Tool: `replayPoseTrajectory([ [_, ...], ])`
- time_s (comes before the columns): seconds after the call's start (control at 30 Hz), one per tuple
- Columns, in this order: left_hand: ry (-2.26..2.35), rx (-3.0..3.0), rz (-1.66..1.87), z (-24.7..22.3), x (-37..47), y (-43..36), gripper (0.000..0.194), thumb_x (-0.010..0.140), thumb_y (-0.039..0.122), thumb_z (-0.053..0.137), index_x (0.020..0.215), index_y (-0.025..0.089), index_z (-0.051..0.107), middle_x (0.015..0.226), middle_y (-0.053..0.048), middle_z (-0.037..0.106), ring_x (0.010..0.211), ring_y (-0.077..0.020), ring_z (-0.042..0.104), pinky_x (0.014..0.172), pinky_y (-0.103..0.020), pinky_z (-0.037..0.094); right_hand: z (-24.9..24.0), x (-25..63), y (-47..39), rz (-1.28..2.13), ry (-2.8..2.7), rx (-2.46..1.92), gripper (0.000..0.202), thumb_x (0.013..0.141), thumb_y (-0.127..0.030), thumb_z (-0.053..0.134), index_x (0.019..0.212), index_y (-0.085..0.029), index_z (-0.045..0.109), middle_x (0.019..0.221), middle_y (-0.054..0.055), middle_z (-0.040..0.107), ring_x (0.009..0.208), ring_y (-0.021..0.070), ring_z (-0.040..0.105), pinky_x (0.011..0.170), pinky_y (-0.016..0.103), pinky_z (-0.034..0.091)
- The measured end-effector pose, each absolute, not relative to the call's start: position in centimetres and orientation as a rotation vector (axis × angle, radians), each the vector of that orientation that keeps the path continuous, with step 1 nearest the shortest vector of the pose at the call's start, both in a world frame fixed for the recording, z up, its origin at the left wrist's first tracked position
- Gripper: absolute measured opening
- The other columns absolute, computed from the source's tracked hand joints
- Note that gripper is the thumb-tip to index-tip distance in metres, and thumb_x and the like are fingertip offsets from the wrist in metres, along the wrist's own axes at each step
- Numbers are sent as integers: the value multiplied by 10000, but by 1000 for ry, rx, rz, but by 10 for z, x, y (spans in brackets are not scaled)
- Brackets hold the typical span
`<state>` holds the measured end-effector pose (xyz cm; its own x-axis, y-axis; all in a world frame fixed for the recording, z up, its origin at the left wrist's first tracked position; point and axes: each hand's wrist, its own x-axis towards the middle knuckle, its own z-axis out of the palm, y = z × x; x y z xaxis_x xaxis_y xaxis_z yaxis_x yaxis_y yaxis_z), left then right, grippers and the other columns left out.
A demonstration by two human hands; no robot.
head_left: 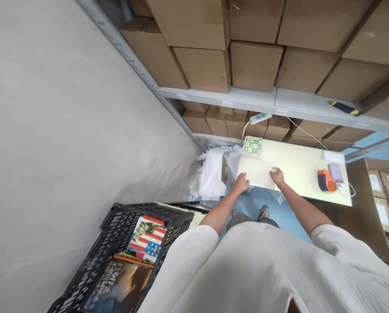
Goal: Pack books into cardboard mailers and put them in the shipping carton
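Observation:
On the cream tabletop (300, 163) lies a thin pale sheet (257, 172), white on white, so its outline and kind are hard to make out. My left hand (242, 182) is at the sheet's near left corner, by the table edge, with its fingers closed on it. At the sheet's right side my right hand (277, 176) has curled fingers close to the thumb; whatever they pinch is too faint to name. Just beyond my hands, a green-and-white patterned packet (252, 146) lies at the table's far left corner.
An orange tape dispenser (326, 181) and a blurred-out phone-like item (336, 174) are on the table's right. Shelves of cardboard boxes (256, 65) rise behind, with a power strip (260, 118). White bags (212, 174) lie left; a black crate (108, 234) holds books.

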<state>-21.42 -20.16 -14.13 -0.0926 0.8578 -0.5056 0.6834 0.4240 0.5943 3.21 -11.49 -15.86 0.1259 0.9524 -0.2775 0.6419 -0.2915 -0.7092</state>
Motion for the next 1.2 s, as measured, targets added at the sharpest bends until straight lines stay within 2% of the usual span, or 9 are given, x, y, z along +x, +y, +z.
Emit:
replayPoseTrajectory([
  [0.2, 1792, 1378, 43, -148, -171, -193, 713, 990, 370, 638, 1673, 228, 488, 1825, -153, 368, 1707, -327, 321, 1385, -466, 269, -169, 95, -124, 1106, -1304, -2123, 323, 803, -348, 678, 1092, -206, 705, 807, 29, 738, 807, 266, 736, 851, 417, 634],
  [0.37, 1808, 1444, -41, -152, -143, -192, 697, 981, 324, 615, 1659, 227, 489, 1833, -168, 336, 1695, -371, 316, 1372, -520, 285, -172, 130, -125, 1077, -1423, -2181, 332, 810, -328, 674, 1122, -220, 713, 874, 39, 757, 876, 277, 739, 917, 429, 626],
  [0.5, 1813, 1441, -106, -154, -127, -193, 655, 973, 287, 606, 1618, 218, 518, 1795, -190, 373, 1656, -391, 364, 1356, -518, 308, -171, 147, -122, 1087, -1505, -2233, 408, 859, -337, 675, 1246, -211, 691, 983, 59, 769, 947, 274, 730, 960, 412, 599],
  [0.63, 1808, 1431, -148, -155, -118, -193, 608, 952, 282, 630, 1554, 235, 559, 1750, -194, 396, 1616, -411, 395, 1327, -527, 338, -167, 156, -123, 1032, -1566, -2270, 592, 939, -369, 612, 1490, -157, 566, 1213, 133, 747, 1086, 300, 709, 1024, 431, 570],
  [0.73, 1798, 1464, -201, -154, -115, -194, 551, 966, 297, 626, 1511, 239, 571, 1718, -191, 407, 1578, -398, 425, 1295, -507, 363, -163, 158, -128, 840, -1729, -2237, 650, 1004, -357, 513, 1600, -102, 467, 1489, 235, 607, 1308, 360, 613, 1121, 503, 518],
  [0.8, 1787, 1476, -230, -153, -114, -194, 536, 967, 318, 642, 1493, 242, 575, 1691, -187, 427, 1553, -385, 447, 1269, -484, 385, -160, 156, -134, 800, -1942, -2151, 616, 1032, -335, 474, 1605, -108, 484, 1565, 240, 546, 1386, 379, 551, 1163, 525, 484],
  [0.97, 1746, 1479, -227, -152, -114, -190, 512, 964, 342, 636, 1467, 252, 607, 1610, -175, 525, 1494, -376, 515, 1231, -493, 433, -161, 140, -145, 954, -2421, -1998, 593, 1057, -336, 492, 1626, -173, 517, 1660, 196, 503, 1456, 368, 493, 1201, 505, 444],
  [1.03, 1769, 1510, -246, -152, -119, -186, 528, 990, 353, 601, 1509, 256, 586, 1673, -159, 495, 1533, -364, 492, 1252, -493, 421, -163, 135, -148, 945, -2523, -2024, 621, 1058, -357, 508, 1654, -181, 494, 1719, 200, 444, 1504, 389, 442, 1227, 527, 407],
  [1.2, 1915, 1511, -313, -155, -152, -174, 689, 1029, 369, 549, 1687, 202, 431, 1851, -176, 269, 1689, -359, 310, 1346, -497, 318, -164, 128, -150, 886, -2606, -2068, 633, 1070, -372, 504, 1673, -180, 475, 1760, 206, 383, 1536, 400, 396, 1256, 517, 353],
])
